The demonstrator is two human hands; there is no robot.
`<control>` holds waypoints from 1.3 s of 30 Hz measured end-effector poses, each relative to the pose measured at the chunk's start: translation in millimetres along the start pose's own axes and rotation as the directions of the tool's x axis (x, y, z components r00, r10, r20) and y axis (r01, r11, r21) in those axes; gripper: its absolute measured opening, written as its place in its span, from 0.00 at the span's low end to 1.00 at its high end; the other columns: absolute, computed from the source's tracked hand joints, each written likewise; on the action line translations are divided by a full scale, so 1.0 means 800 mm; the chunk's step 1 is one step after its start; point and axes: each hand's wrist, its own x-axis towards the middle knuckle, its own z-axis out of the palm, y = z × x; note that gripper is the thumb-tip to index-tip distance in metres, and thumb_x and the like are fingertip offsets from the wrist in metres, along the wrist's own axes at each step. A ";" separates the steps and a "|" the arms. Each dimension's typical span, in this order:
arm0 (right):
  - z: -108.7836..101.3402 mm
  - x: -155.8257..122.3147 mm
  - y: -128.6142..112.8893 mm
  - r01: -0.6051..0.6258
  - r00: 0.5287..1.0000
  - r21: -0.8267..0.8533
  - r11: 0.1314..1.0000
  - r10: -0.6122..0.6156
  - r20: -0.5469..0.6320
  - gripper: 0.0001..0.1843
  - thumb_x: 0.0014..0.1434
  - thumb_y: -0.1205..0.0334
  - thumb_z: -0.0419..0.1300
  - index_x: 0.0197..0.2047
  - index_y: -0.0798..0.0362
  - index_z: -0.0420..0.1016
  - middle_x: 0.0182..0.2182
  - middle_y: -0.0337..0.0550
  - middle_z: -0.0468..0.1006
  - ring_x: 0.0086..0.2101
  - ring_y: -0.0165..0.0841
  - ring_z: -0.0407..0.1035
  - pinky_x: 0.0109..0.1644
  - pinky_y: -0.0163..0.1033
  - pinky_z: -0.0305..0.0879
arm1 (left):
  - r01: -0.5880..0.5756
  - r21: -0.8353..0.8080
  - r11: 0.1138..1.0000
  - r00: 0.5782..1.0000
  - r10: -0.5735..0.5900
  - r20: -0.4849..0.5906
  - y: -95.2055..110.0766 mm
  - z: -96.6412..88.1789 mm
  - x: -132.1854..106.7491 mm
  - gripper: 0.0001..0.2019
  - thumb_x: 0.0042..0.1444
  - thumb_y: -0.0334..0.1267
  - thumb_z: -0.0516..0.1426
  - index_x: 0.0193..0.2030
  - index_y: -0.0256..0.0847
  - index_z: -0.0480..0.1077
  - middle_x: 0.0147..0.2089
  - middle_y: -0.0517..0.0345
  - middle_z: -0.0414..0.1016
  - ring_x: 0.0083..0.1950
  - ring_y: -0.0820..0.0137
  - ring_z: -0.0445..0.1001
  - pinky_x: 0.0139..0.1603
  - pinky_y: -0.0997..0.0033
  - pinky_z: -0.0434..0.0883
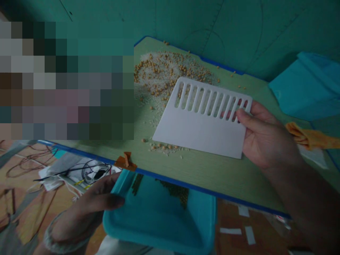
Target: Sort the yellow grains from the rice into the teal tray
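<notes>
My right hand (268,138) grips a white plastic scraper (199,131) by its right end, thumb on top. A row of long slots runs along its far edge. It is held above the board, its near edge beside a small line of yellow beans and rice grains (164,147). Behind it lies a spread pile of yellow beans mixed with white rice (170,69). My left hand (92,202) holds the left rim of a teal plastic tray (156,219) under the board's near edge. Small dark greenish grains (177,193) lie in the tray.
The light green board (207,177) has a blue edge, with orange tape (126,161) on its near side. A blue box-like container (308,88) and an orange cloth (310,138) are at right. Cables (90,170) lie below left. The upper left is pixelated.
</notes>
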 end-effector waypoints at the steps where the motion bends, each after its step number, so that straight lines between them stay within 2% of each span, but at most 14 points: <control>1: 0.001 0.000 0.001 -0.012 1.000 0.003 1.000 0.012 0.007 0.14 0.56 0.73 0.51 0.40 0.47 0.71 0.33 0.36 0.79 0.38 0.33 0.74 0.45 0.45 0.72 | -0.007 0.003 1.000 1.000 0.007 0.006 0.000 -0.002 0.000 0.20 0.43 0.28 0.61 0.43 0.53 0.76 0.35 0.62 0.83 0.36 0.62 0.80 0.29 0.72 0.76; 4: 0.004 -0.002 0.002 -0.050 0.998 0.011 0.999 0.050 0.032 0.13 0.56 0.73 0.51 0.40 0.49 0.71 0.32 0.37 0.79 0.38 0.34 0.74 0.44 0.45 0.72 | -0.026 0.010 1.000 0.999 0.026 0.023 -0.001 -0.007 -0.004 0.22 0.44 0.28 0.60 0.46 0.55 0.75 0.35 0.63 0.83 0.35 0.63 0.80 0.31 0.72 0.76; 10: 0.005 -0.005 0.004 -0.027 0.998 0.020 0.999 0.026 0.055 0.13 0.56 0.73 0.52 0.40 0.49 0.71 0.33 0.36 0.79 0.36 0.33 0.75 0.43 0.44 0.73 | -0.044 0.026 0.999 0.998 0.043 0.041 -0.001 -0.008 -0.009 0.21 0.45 0.29 0.60 0.45 0.55 0.75 0.36 0.63 0.83 0.35 0.63 0.80 0.35 0.70 0.76; 14: 0.005 -0.007 0.005 -0.042 0.997 0.019 0.999 0.040 0.073 0.12 0.56 0.72 0.52 0.41 0.49 0.71 0.34 0.37 0.79 0.35 0.33 0.75 0.42 0.44 0.73 | -0.043 0.016 0.999 0.999 0.043 -0.005 0.003 0.007 -0.008 0.17 0.43 0.29 0.62 0.40 0.54 0.78 0.33 0.63 0.83 0.33 0.63 0.80 0.35 0.71 0.76; 19: 0.006 -0.013 0.004 -0.065 0.994 0.026 0.998 0.062 0.095 0.12 0.55 0.71 0.53 0.40 0.48 0.71 0.33 0.36 0.79 0.35 0.33 0.75 0.42 0.43 0.73 | -0.022 0.017 1.000 0.994 0.024 -0.102 0.007 0.016 -0.009 0.17 0.40 0.29 0.62 0.38 0.53 0.79 0.31 0.63 0.83 0.31 0.63 0.80 0.35 0.69 0.76; 28: 0.012 -0.021 0.005 -0.135 0.985 0.043 0.990 0.130 0.109 0.11 0.55 0.71 0.54 0.38 0.48 0.73 0.30 0.34 0.79 0.30 0.27 0.74 0.33 0.32 0.73 | -0.031 0.039 0.999 0.997 0.034 -0.076 0.003 0.016 -0.005 0.16 0.39 0.30 0.62 0.38 0.49 0.79 0.30 0.61 0.83 0.33 0.62 0.80 0.38 0.65 0.76; 33: 0.012 -0.023 0.007 -0.142 0.982 0.028 0.989 0.137 0.130 0.11 0.54 0.71 0.55 0.38 0.48 0.72 0.30 0.34 0.79 0.29 0.26 0.74 0.32 0.30 0.72 | -0.013 0.056 0.998 0.993 0.020 -0.120 0.002 0.016 -0.007 0.16 0.38 0.32 0.63 0.37 0.49 0.79 0.34 0.59 0.83 0.34 0.61 0.80 0.36 0.67 0.76; 39: 0.015 -0.026 0.006 -0.165 0.977 0.000 0.986 0.164 0.139 0.10 0.53 0.71 0.55 0.35 0.48 0.72 0.28 0.33 0.78 0.27 0.27 0.73 0.30 0.31 0.72 | -0.023 0.045 0.999 0.987 0.030 -0.155 0.005 0.020 -0.004 0.14 0.36 0.30 0.63 0.32 0.48 0.80 0.31 0.59 0.83 0.31 0.62 0.80 0.33 0.68 0.76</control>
